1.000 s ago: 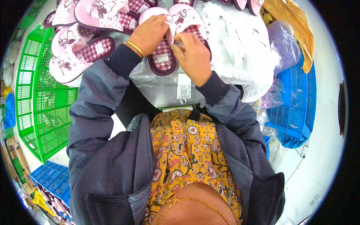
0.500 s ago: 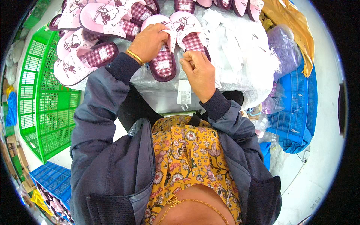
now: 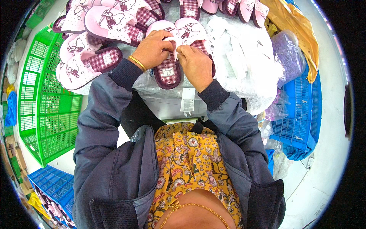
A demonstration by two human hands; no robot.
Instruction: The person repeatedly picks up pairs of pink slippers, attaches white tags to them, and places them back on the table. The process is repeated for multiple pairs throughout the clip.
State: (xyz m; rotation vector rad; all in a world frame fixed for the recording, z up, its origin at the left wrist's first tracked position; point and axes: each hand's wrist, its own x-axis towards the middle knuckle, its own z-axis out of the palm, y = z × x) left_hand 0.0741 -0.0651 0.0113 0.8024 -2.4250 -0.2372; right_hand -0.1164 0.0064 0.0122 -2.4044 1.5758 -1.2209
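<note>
A pair of pink slippers with plaid burgundy insoles lies at the table's near side, the left slipper (image 3: 167, 73) and the right slipper (image 3: 190, 29) side by side. My left hand (image 3: 155, 49) is closed on the edge of the left slipper's pink upper, thumb at its opening. Close beside it, my right hand (image 3: 195, 68) has its thumb and fingers pinched together at the inner edges of the two uppers. Whatever is between those right fingertips is too small to make out. A white paper tag (image 3: 187, 100) hangs at the table's near edge, below the slippers.
More pink slippers (image 3: 110, 21) are piled at the left and along the back. Clear plastic wrap (image 3: 248, 68) covers the table. A green crate (image 3: 49, 99) stands left, a blue crate (image 3: 295, 107) right, with a purple plastic-wrapped bundle (image 3: 288, 57) above it.
My right hand has moved left and up from the right slipper's heel to meet my left hand at the uppers. The left hand keeps its grip on the left slipper.
</note>
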